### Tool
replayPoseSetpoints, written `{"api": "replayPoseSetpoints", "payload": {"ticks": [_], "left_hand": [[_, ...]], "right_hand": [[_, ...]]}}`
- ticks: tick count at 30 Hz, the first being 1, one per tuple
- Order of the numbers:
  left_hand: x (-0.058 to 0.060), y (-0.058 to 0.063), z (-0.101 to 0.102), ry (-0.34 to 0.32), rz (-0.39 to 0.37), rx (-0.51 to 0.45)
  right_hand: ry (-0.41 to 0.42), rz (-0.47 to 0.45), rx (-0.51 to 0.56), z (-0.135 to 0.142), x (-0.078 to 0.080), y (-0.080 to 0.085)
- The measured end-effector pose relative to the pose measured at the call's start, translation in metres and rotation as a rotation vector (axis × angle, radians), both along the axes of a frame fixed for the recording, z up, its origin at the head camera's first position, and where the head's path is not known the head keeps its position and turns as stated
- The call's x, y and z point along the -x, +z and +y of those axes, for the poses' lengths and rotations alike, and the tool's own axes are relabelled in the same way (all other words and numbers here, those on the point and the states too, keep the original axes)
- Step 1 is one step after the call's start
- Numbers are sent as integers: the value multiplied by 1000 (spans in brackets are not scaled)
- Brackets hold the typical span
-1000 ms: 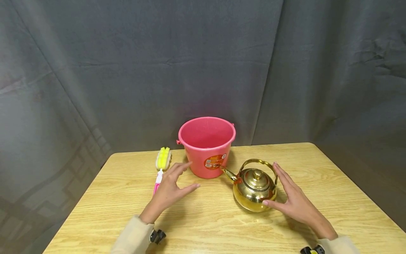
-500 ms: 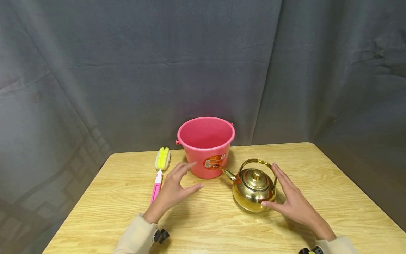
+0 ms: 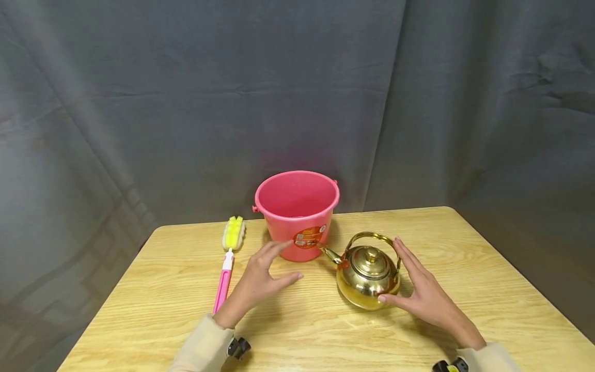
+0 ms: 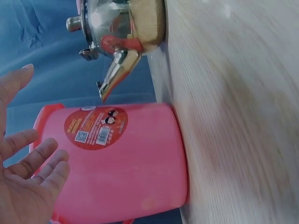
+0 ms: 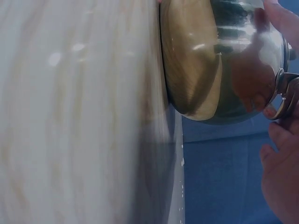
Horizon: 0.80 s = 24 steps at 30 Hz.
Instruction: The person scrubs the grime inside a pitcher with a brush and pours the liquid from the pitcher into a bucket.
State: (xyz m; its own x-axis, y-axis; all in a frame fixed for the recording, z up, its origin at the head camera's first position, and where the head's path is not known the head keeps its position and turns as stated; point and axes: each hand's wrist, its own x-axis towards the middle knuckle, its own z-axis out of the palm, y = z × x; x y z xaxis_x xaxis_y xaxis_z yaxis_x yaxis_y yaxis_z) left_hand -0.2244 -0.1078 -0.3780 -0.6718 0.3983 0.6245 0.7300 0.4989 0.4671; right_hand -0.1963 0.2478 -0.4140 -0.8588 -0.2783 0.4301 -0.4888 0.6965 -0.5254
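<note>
A shiny gold kettle (image 3: 367, 276) stands on the table, its lid on, its arched handle up and its spout pointing left toward the pink bucket (image 3: 297, 227). My right hand (image 3: 425, 297) is at the kettle's right side, thumb by the lower body and straight fingers beside the handle. In the right wrist view the fingertips are close against the handle's base; contact is hard to tell. My left hand (image 3: 260, 279) hovers in front of the bucket, thumb and fingers spread apart, holding nothing. The left wrist view shows its fingers (image 4: 39, 163) loosely bent before the bucket's wall.
Left of the bucket lies a brush (image 3: 228, 258) with a yellow and white sponge head and a pink handle, its lower end behind my left arm. A grey curtain (image 3: 232, 103) hangs behind the wooden table (image 3: 153, 289).
My left hand has shifted a little to the right, away from the brush, uncovering more of its pink handle. My right hand stays beside the kettle. The head view has turned slightly.
</note>
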Motion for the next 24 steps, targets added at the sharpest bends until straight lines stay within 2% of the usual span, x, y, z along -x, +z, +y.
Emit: {"api": "replayPoseSetpoints", "payload": {"ticks": [12, 24], "left_hand": [[-3, -4, 11, -16, -65, 14], [-4, -4, 23, -66, -95, 7]], "right_hand": [[4, 3, 2, -2, -1, 1], [-7, 1, -5, -2, -2, 1]]}}
